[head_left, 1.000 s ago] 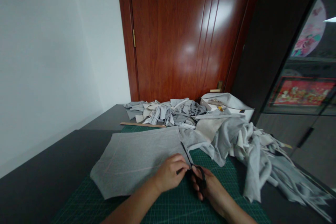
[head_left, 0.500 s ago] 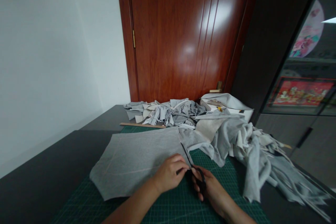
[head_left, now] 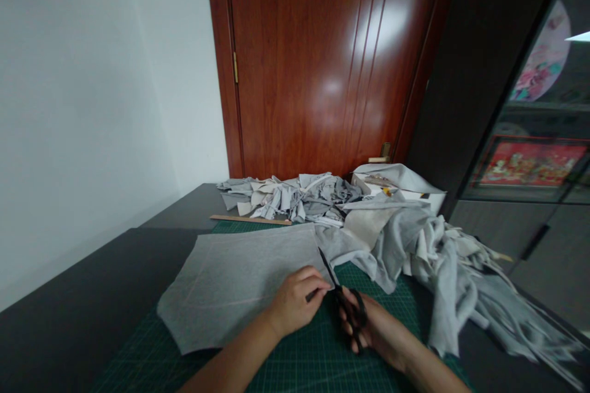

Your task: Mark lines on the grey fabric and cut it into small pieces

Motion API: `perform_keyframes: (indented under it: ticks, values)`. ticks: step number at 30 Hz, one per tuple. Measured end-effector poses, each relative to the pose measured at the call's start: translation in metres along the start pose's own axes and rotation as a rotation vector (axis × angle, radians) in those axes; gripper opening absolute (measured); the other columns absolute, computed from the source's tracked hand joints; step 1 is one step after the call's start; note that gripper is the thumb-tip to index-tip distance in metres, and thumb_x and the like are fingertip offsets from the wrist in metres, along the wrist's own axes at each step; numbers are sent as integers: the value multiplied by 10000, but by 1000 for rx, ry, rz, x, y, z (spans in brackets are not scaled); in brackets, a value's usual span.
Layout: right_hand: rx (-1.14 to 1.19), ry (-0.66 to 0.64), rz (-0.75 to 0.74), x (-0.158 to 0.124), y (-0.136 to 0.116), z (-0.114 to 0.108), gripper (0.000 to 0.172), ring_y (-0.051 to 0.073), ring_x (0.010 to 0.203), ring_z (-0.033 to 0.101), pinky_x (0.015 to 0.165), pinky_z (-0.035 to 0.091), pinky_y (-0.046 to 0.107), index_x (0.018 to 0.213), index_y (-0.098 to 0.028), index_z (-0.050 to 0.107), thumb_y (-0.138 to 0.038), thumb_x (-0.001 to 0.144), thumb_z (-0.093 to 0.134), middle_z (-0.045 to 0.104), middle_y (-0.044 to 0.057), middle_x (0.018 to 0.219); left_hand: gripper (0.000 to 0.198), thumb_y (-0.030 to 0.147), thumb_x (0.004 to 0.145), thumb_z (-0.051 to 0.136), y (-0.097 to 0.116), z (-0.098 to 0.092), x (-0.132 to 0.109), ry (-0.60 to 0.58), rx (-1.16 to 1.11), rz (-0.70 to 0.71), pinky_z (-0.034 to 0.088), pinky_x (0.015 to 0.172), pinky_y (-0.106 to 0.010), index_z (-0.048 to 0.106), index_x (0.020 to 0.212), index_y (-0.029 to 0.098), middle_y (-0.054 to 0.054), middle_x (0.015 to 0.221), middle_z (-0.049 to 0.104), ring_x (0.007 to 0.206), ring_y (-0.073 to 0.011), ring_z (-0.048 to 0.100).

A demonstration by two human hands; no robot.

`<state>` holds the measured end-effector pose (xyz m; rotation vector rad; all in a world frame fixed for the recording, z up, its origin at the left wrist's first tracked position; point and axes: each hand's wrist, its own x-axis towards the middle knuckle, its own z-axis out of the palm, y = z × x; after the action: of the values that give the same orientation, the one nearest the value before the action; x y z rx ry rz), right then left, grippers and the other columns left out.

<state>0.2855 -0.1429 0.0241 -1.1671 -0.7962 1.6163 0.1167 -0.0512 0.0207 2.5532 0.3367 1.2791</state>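
A flat grey fabric piece [head_left: 239, 264] with faint pale lines lies over a green cutting mat [head_left: 295, 362]. My left hand [head_left: 299, 298] pinches the near right corner of this fabric between thumb and fingers; a small dark thing, too unclear to name, shows under the fingers. Black-handled scissors [head_left: 348, 310] are in my right hand [head_left: 369, 325], fingers through and around the handles. Their blades point away from me, along the right edge of the fabric, beside my left fingertips.
Behind the mat lie a wooden ruler [head_left: 249, 219] and a heap of fabric scraps [head_left: 299, 196]. A white box [head_left: 428, 199] stands at the back right. Crumpled grey cloth [head_left: 405, 245] spreads along the right side. A wooden door [head_left: 318, 73] rises behind the black table [head_left: 152, 252].
The scissors' handles have spread apart, and my right hand has shifted slightly right. The blades show more clearly along the fabric's right edge. My left hand keeps its pinch almost in place.
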Motion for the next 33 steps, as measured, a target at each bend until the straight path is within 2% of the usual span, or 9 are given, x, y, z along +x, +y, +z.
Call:
perform_keyframes:
  ticks: [7,11,16,26,33]
  values:
    - [-55,2,-2,19,-14,0,442,84,521,486,406,495,202,797,-161,534,-588,767,643,500,-30,644,159,110,878,525,4,0,1,-12,-6,28,495,674,-238,672,888,171,-53,806,649,747,-147,605]
    - [-63,-28,0,29,-14,-6,419,88,528,500,414,492,202,828,-163,544,-581,825,578,517,-18,672,169,114,881,516,4,0,1,-14,-7,30,496,675,-238,673,892,175,-50,804,646,746,-147,605]
    - [-88,-31,-7,34,-14,-9,429,98,529,511,416,485,211,835,-171,548,-598,815,575,515,-18,667,169,120,877,513,4,0,0,-23,-3,28,496,669,-238,673,891,176,-45,792,642,735,-146,600]
    - [-59,45,-132,35,-4,0,503,83,450,454,352,387,182,701,-178,514,-655,674,670,483,-41,562,171,103,870,514,4,0,0,-24,-3,31,495,676,-236,672,889,167,-51,797,646,740,-147,601]
    - [-85,67,-157,35,-2,5,517,83,425,440,347,358,182,707,-171,518,-674,699,634,475,-39,522,175,128,881,512,3,2,0,-43,-13,18,505,701,-254,679,895,179,-51,824,653,770,-153,609]
